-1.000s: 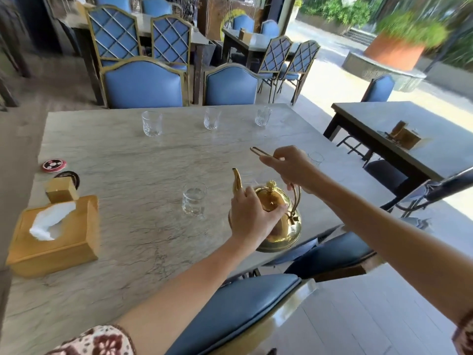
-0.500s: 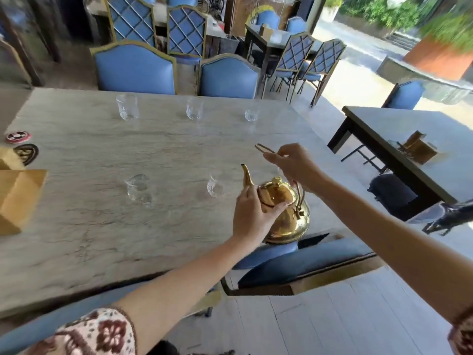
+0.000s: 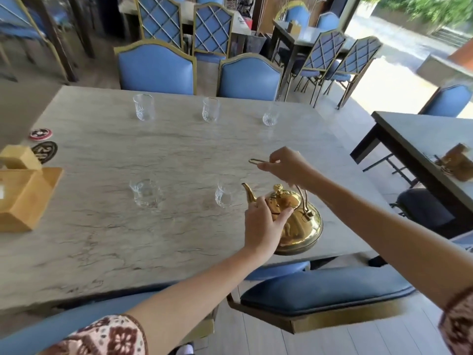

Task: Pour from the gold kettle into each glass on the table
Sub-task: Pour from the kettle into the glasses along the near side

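while my left hand [image 3: 263, 221] lies cupped over the lid side of the gold kettle [image 3: 294, 221], fingers curled on its dome, my right hand [image 3: 288, 166] pinches the thin gold handle [image 3: 258, 161] raised above it. the kettle sits near the table's [image 3: 102, 239] front right edge, spout toward the closest glass [image 3: 224, 194], which stands just beside it. another near glass [image 3: 146, 193] is further left (blurred), and three far glasses [image 3: 211, 109] line the opposite side. a wooden tissue box [image 3: 23, 196] rests at the left edge.
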